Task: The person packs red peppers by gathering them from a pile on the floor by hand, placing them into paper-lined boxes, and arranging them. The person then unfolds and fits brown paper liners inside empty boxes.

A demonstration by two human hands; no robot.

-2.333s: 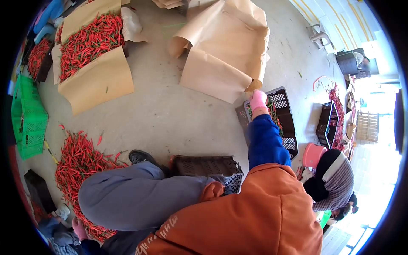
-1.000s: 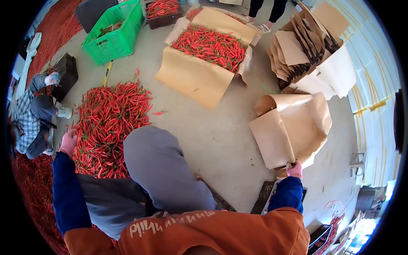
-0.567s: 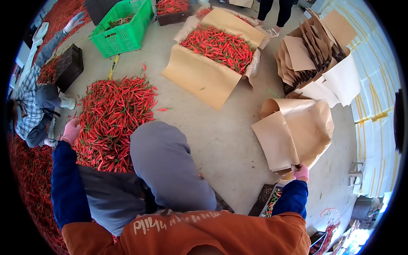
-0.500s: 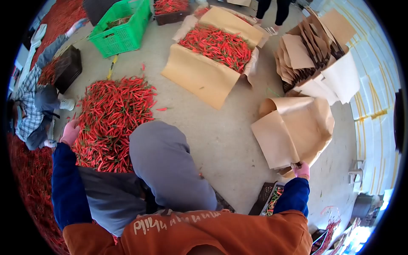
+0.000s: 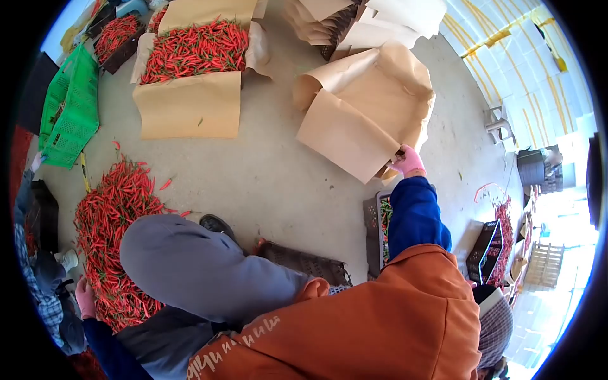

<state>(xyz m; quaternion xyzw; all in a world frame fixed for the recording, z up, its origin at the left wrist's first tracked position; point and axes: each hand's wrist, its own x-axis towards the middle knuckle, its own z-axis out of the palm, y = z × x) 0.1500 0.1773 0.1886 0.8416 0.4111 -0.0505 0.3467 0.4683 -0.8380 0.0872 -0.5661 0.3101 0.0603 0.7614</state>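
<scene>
My right hand, in a pink glove, is closed on the near corner of a brown paper-lined crate. A flap of the paper hangs over the crate's near left side. My left hand, also pink-gloved, rests at the left edge of a heap of red chillies on the floor; whether its fingers hold a chilli is too small to tell. Below my right wrist, partly behind the blue sleeve, stands a crate with red and green chillies.
A paper-lined crate full of red chillies stands ahead, beside a green crate. An upturned dark crate lies by my knee. Co-workers sit at the left edge and lower right. Dark crates stand at right.
The view has turned to the right, so the chilli heap and green crate sit farther left. My right hand still grips the lined crate's corner, and my left hand remains at the heap.
</scene>
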